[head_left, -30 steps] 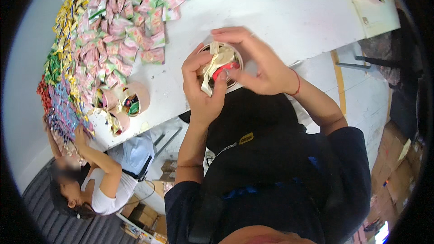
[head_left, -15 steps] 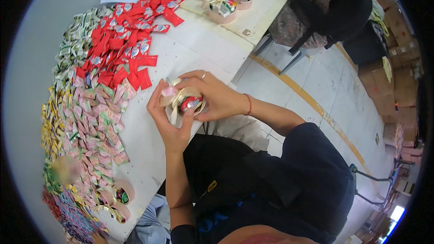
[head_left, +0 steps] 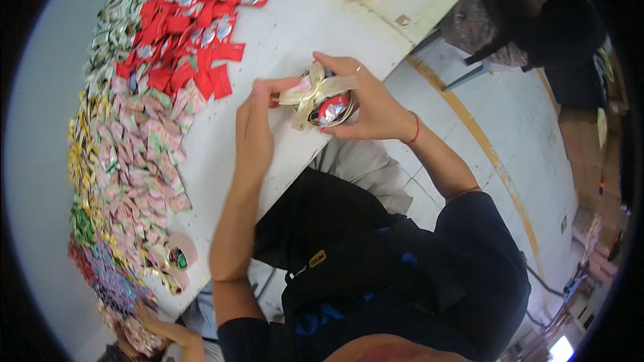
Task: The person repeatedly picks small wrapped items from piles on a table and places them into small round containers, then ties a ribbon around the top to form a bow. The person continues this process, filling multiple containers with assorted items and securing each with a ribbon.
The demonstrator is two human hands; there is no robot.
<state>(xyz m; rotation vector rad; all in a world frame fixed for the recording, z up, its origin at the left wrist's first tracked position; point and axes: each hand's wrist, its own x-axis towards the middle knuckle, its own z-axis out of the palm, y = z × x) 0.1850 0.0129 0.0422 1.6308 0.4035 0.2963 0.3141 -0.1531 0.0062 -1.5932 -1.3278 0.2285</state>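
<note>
We note: ribbon bow [head_left: 310, 96], cream shading to pale yellow; wrapped packet [head_left: 333, 110], red and silver. Red packets [head_left: 219, 80], we see, patched white and blue; pink packets [head_left: 134, 181] blotched pale green; yellow packets [head_left: 82, 154] marked dark. We log table [head_left: 295, 33] white, dark-specked; wristband [head_left: 416, 127] red; floor stripe [head_left: 488, 141] ochre.

Blue lettering [head_left: 320, 320], yellow label [head_left: 317, 259], on dark clothing [head_left: 376, 255]

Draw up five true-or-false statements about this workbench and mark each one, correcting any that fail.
1. The right hand holds a box. True.
2. The ribbon on that box is black. False: the ribbon is cream.
3. Red packets lie on the table. True.
4. A bracelet circles the left wrist. False: the red bracelet is on the right arm.
5. Pink packets lie heaped left of the left hand. True.
</note>
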